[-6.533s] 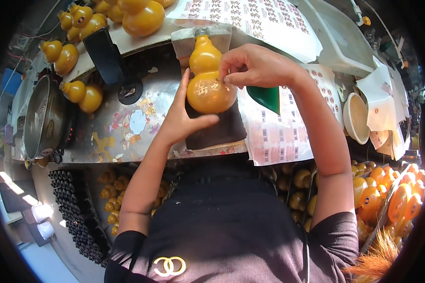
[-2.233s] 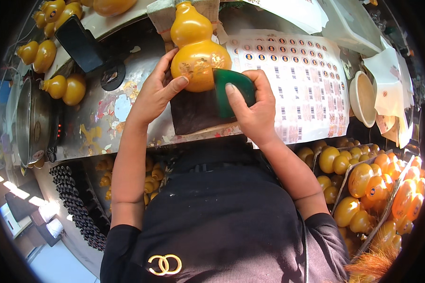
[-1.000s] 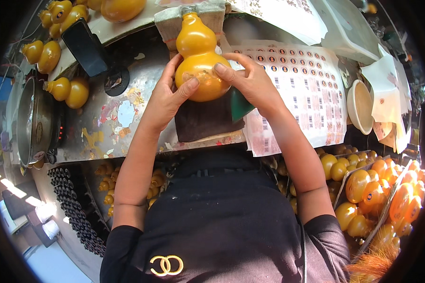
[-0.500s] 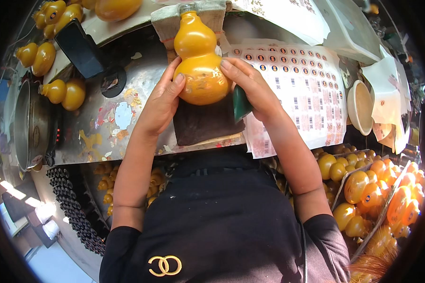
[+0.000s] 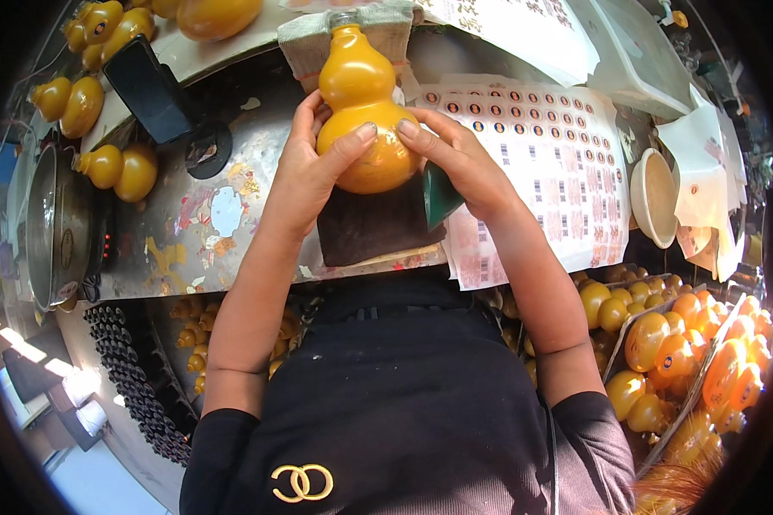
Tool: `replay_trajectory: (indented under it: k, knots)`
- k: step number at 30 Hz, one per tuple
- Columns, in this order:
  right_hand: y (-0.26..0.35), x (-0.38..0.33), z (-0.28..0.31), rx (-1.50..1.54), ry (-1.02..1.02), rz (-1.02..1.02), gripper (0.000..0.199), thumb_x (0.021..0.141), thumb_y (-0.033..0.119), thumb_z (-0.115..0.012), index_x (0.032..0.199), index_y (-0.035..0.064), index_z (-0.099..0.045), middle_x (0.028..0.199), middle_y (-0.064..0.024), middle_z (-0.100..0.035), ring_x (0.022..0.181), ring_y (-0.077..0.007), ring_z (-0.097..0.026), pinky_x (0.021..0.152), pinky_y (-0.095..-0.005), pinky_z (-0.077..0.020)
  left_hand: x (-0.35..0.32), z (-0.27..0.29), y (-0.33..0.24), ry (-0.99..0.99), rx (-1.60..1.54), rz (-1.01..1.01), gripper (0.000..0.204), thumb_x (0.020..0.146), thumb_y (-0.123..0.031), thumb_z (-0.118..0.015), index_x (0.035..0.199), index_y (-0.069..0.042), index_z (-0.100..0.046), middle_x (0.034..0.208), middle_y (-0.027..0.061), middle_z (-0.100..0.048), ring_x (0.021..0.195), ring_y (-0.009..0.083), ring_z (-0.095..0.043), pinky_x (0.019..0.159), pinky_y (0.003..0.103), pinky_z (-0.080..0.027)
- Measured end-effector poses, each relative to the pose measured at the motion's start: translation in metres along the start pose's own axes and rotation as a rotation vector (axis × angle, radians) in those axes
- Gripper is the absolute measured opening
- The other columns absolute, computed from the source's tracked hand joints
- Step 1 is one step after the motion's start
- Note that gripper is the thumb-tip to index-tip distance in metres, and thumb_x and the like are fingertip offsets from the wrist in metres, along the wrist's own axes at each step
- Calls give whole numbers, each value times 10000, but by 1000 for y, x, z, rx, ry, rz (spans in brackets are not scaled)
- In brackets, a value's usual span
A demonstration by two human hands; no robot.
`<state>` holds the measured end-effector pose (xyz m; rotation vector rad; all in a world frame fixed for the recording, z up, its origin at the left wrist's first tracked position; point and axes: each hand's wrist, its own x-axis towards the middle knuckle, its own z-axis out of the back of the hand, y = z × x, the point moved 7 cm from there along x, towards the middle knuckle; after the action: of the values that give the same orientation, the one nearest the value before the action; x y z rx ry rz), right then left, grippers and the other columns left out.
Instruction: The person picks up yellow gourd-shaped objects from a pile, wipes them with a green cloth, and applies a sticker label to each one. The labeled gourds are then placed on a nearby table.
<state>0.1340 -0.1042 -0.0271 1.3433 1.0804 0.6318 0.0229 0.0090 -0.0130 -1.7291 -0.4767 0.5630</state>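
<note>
A glossy yellow gourd-shaped bottle point(image 5: 358, 73) lies with its neck pointing away from me, on a folded cloth point(image 5: 305, 43) and a dark pad point(image 5: 365, 230). My left hand point(image 5: 318, 163) wraps its left side, thumb pressed on the lower bulb. From the right, my right hand point(image 5: 455, 154) grips the same bulb, its thumb also on the front surface. Both thumbs lie close together there. A green flat piece point(image 5: 439, 196) shows just under my right hand. Sheets of printed round stickers and labels point(image 5: 558, 172) lie to the right.
Several more yellow gourd bottles point(image 5: 118, 170) stand at the left, near a phone on a stand point(image 5: 150, 90) and a dark pan point(image 5: 56, 223). A pale bowl point(image 5: 654, 197) and a clear plastic bin point(image 5: 631, 56) are at right. Crates of gourd bottles point(image 5: 670, 343) sit below the table edge.
My left thumb has slid inward and up across the lower bulb, and the left hand has shifted right. The right thumb now lies on the bulb's front. The bottle stays in place.
</note>
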Motion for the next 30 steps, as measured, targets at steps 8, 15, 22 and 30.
replay_trajectory:
  k: [8, 15, 22, 30]
  knots:
    - [-3, 4, 6, -53, -68, 45, 669, 862, 520, -619, 1223, -41, -566, 1097, -115, -632, 1031, -148, -577, 919, -268, -423, 2, 0, -4, 8, 33, -3, 812, 812, -290, -723, 1415, 15, -271, 1318, 166, -454, 1239, 228, -458, 1044, 341, -366]
    - [-3, 11, 6, -129, -20, 11, 673, 877, 541, -589, 1229, -33, -563, 1071, -102, -634, 963, -136, -571, 876, -258, -434, 10, 4, 3, -18, 38, 14, 769, 843, -305, -701, 1414, 14, -296, 1338, 143, -450, 1252, 212, -449, 1050, 326, -353]
    - [-6, -1, -1, 4, -16, 9, 610, 924, 491, -560, 1256, -20, -544, 1042, -61, -630, 924, -110, -561, 841, -243, -436, -11, 15, 12, 75, 65, 19, 657, 965, -376, -545, 1447, 3, -310, 1363, 106, -475, 1268, 160, -435, 1080, 291, -298]
    - [-12, 0, 1, 77, 7, -30, 555, 935, 472, -552, 1214, -8, -562, 1060, -52, -623, 970, -104, -556, 882, -236, -422, -13, 12, 23, 69, -110, 61, 625, 997, -393, -457, 1446, 12, -299, 1396, 109, -444, 1304, 170, -407, 1108, 308, -273]
